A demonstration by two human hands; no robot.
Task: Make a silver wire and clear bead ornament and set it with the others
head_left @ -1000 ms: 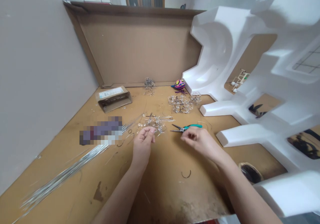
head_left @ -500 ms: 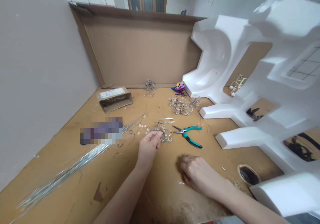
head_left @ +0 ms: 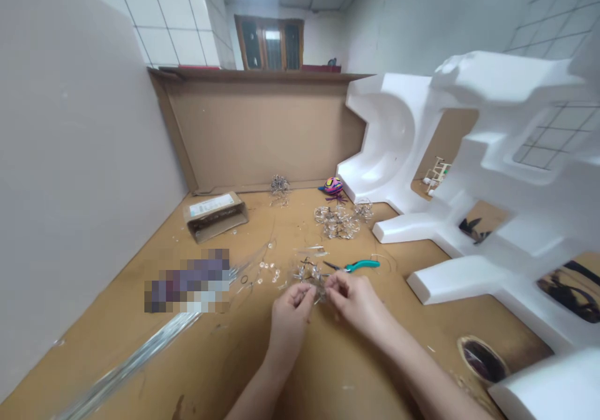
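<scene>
A small tangled piece of bent silver wire (head_left: 308, 271) is at the middle of the tabletop, with both hands at its near side. My left hand (head_left: 291, 317) is closed in a pinch at its lower edge. Facing it, my right hand (head_left: 359, 301) has thumb and fingertips pinched at the piece's right side; the exact wire ends between the fingers are too small to make out. Just behind my right hand lie pliers with teal handles (head_left: 365, 264), partly hidden by that hand. Several clear beads (head_left: 267, 266) are scattered left of the wire piece.
A bundle of straight wires (head_left: 154, 345) and a blurred-out item (head_left: 187, 280) lie left. Farther back are an open small carton (head_left: 215, 215), bent-wire pieces (head_left: 340, 221), another wire cluster (head_left: 280, 185) and a colourful object (head_left: 333, 186). White foam packing (head_left: 440, 220) borders the right; a hole (head_left: 482, 359) is near.
My right hand has moved up and left from the bare tabletop to the wire piece, meeting my left hand. It now covers part of the pliers. The camera view has tilted upward.
</scene>
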